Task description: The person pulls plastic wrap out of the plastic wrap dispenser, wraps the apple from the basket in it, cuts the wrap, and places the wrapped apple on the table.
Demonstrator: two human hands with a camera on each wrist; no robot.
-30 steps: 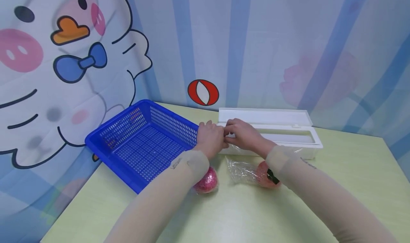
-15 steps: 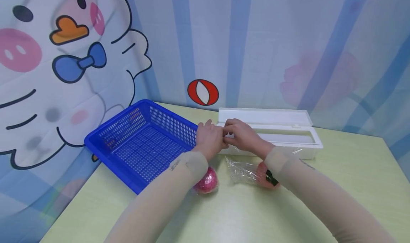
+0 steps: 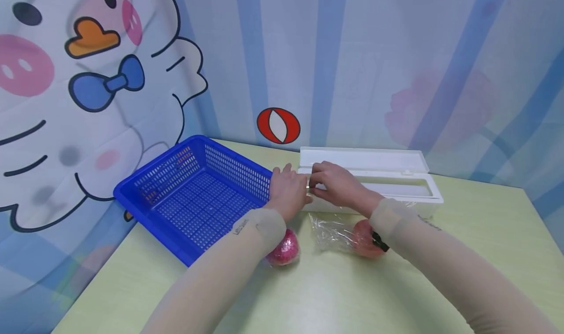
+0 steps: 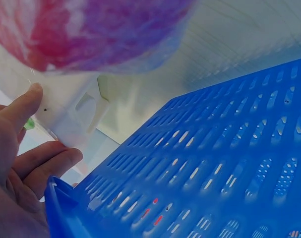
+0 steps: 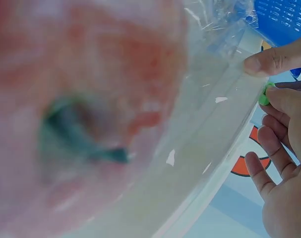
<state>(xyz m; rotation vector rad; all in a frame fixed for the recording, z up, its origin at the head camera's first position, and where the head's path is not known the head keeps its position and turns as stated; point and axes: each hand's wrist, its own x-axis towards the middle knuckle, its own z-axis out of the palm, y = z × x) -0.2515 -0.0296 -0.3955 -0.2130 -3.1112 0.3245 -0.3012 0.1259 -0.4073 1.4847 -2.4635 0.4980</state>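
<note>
A long white cling film box [image 3: 374, 204] stands at the back of the table with its lid raised. At its left end my left hand [image 3: 288, 192] grips it, thumb on the front side in the left wrist view. My right hand [image 3: 337, 184] pinches a small green tab [image 5: 264, 95] at the box's edge. Clear film [image 3: 332, 233] hangs down the front and reaches a reddish-pink fruit [image 3: 365, 241], whose dark green stem shows large and blurred in the right wrist view. A pink fruit wrapped in film [image 3: 285, 250] lies below my left wrist, partly behind the sleeve.
To the left is a blue plastic basket [image 3: 207, 202], its right side close beside my left hand and sleeve. Behind the table [image 3: 326, 295] hangs a cartoon-printed curtain [image 3: 361, 69].
My right hand has moved slightly right, away from my left hand, and a small gap now shows between them. The left hand and the fruits stay nearly in place.
</note>
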